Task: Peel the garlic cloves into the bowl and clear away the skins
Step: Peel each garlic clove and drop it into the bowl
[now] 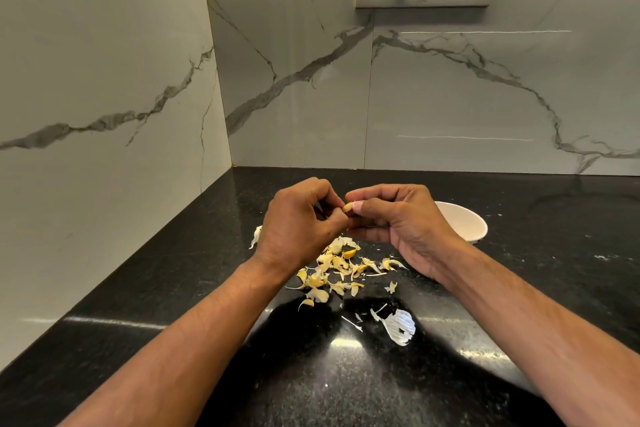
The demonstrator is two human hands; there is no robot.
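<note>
Clove: garlic clove (pixel 348 207) held above the desk, long axis roughly 3 to 9 o'clock.
Fingers: left hand (pixel 298 222) and right hand (pixel 398 218) both pinch it.
Skins: skins (pixel 341 267) scattered at 6 o'clock below the hands.
Bowl: white bowl (pixel 465 224) at 3 o'clock, behind the right hand.
Surface: black desk (pixel 519 270), marble walls (pixel 104 80) in a corner at 10 o'clock.

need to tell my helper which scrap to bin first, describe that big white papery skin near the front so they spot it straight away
Start at the black granite counter and look nearer the viewer than the pile of yellowish garlic skins under the hands. Between the two forearms lies one broad white papery skin. It is the largest, flattest and whitest scrap, with small holes, apart from the yellow heap.
</note>
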